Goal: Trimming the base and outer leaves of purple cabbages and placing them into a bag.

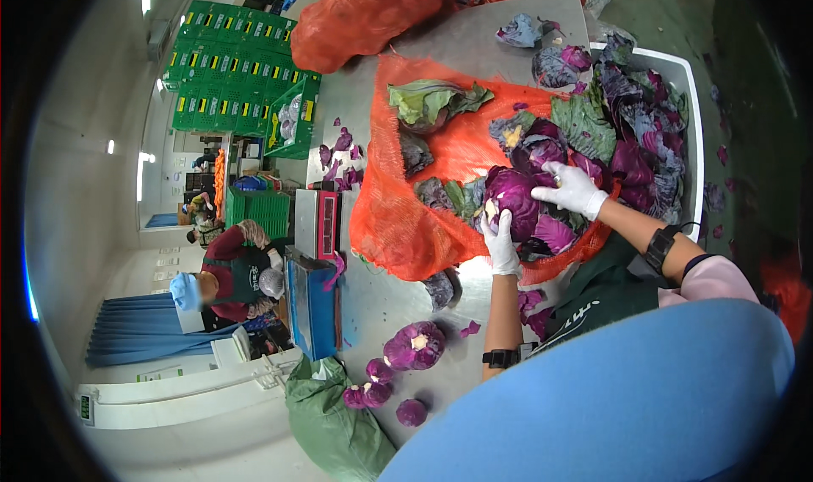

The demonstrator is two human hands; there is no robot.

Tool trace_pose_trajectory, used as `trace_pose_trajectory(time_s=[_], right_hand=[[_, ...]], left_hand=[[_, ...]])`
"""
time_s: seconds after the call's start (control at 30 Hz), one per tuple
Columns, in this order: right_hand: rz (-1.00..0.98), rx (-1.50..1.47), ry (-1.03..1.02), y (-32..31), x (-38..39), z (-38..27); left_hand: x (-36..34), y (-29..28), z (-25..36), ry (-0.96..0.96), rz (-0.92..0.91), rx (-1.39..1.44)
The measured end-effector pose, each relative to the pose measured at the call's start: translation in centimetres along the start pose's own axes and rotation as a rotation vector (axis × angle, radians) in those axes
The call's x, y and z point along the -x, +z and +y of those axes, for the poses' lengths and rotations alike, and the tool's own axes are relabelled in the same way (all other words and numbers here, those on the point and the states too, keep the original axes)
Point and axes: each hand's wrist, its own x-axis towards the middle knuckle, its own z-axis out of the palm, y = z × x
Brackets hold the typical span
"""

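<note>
Both gloved hands grasp one purple cabbage between them. The left hand presses its fingers against the lower side of the head, close to the pale cut patch, and the right hand spreads its fingers on the opposite side. The cabbage is above an opened orange mesh bag near the wearer's edge of the metal desk, with more heads and loose outer leaves around it. A large green leaf lies on the mesh, well apart from both hands.

By the desk's near edge, beyond the right hand, a white bin is heaped with dark purple and green leaves; whether it stands on the desk or beside it I cannot tell. Full orange sacks lie toward the desk's right end. Along the far edge are a red scale and a blue box-shaped unit, just beside each other. Toward the left end sit a trimmed cabbage and smaller purple pieces, near a green sack. Across the desk, a co-worker in a blue cap holds a round wrapped item.
</note>
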Motion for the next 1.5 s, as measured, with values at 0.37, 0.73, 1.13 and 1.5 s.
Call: trace_pose_trajectory(time_s=[0.37,0.73,1.13,1.5], right_hand=[[0.052,0.093,0.022,3.7,-1.7,3.8],[0.077,-0.265,0.105,3.1,-2.0,3.6],[0.369,0.153,-0.086,-0.7,-1.8,12.4],[0.255,0.461,-0.398,-1.7,-0.1,3.5]], left_hand=[[-1.0,2.8,-0.1,0.042,0.146,-0.008],[-0.8,3.4,2.6,-0.122,0.084,0.093],[-3.2,-1.0,5.0,-0.671,-0.220,0.503],[2.4,1.5,3.2,-0.591,-0.228,0.620]])
